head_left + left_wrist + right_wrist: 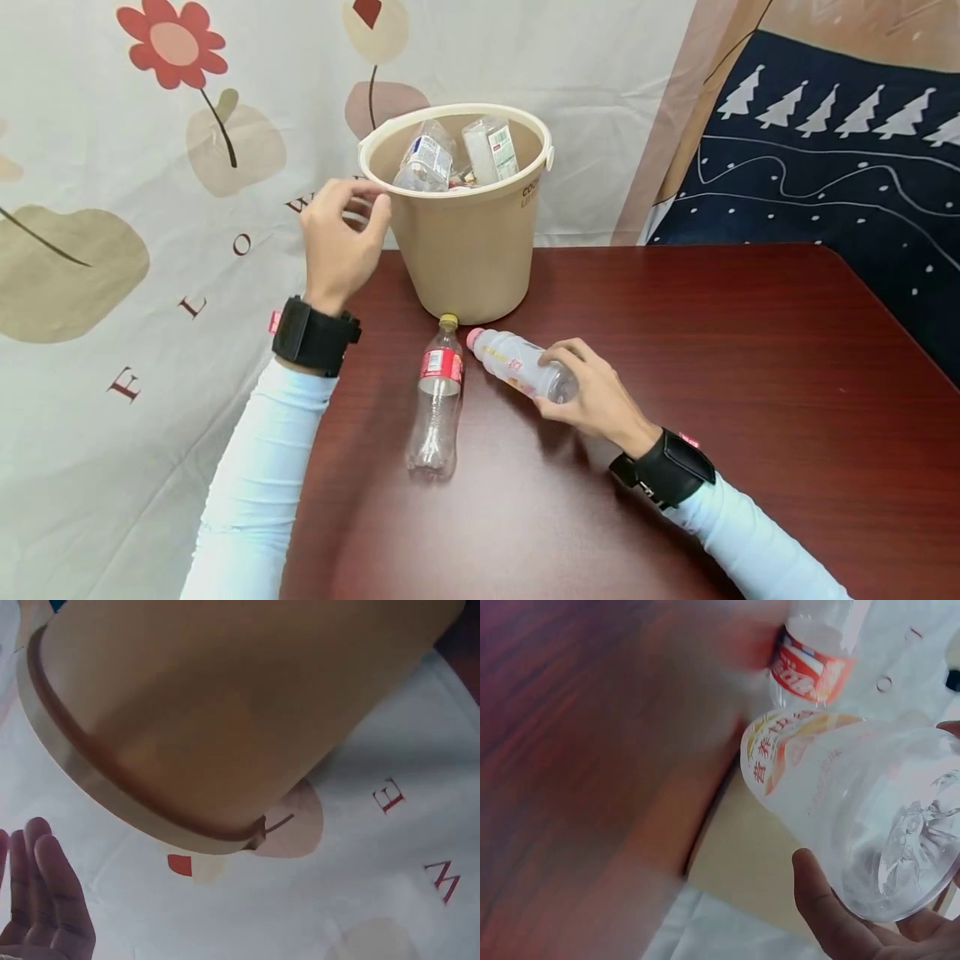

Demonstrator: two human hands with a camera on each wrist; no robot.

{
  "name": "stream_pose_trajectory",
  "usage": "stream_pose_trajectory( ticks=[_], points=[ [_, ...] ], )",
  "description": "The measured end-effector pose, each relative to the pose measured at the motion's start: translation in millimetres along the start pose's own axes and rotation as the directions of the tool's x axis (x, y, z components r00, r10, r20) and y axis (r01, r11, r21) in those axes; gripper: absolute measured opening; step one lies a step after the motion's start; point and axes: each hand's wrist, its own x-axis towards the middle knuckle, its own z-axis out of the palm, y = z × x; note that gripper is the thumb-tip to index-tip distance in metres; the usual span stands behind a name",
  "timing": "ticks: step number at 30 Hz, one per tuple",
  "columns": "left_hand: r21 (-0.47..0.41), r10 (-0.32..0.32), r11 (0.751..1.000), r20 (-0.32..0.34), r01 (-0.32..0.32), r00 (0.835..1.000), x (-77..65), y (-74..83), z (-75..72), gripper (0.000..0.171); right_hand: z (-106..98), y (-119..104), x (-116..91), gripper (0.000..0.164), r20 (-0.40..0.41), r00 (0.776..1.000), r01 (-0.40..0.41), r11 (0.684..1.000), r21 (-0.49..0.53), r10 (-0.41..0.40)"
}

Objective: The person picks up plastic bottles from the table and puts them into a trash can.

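My right hand grips the base end of a clear plastic bottle with a pink cap, its cap end pointing toward the bucket. In the right wrist view the thumb and fingers curl round the bottle's base. A second clear bottle, with a red label and yellow cap, lies on the table beside it. My left hand hovers by the left rim of a beige bucket, holding nothing. Its fingers are loosely bent in the left wrist view. Inside the bucket are a clear bottle and a clear box.
The bucket stands on the dark red table near its back edge. Behind hangs a pale cloth with printed flowers and letters. A dark blue cloth with white trees hangs at the right.
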Motion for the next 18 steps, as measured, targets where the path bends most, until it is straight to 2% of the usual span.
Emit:
stream_pose_trajectory(
  ticks=[5, 11, 15, 18],
  points=[
    [-0.113, 0.085, 0.990, -0.008, -0.086, 0.996, -29.9, 4.1, -3.6, 0.017, -14, 7, 1, 0.043, -0.054, 0.998, 0.031, 0.999, 0.031, -0.029],
    [-0.275, 0.133, 0.954, 0.038, -0.118, 0.990, -61.2, 9.8, -0.9, 0.013, -35, 12, 2, 0.044, -0.096, 0.994, 0.056, 0.997, 0.048, -0.051],
    [-0.339, 0.132, 0.935, 0.075, -0.099, 0.988, -78.4, 6.4, 3.9, 0.013, -48, 10, 0, 0.046, -0.108, 0.991, 0.084, 0.993, 0.087, -0.074],
    [-0.373, 0.091, 0.927, 0.101, -0.047, 0.991, -90.8, 2.7, 7.4, 0.013, -56, 6, -2, 0.048, -0.105, 0.991, 0.096, 0.986, 0.136, -0.082]
  ],
)
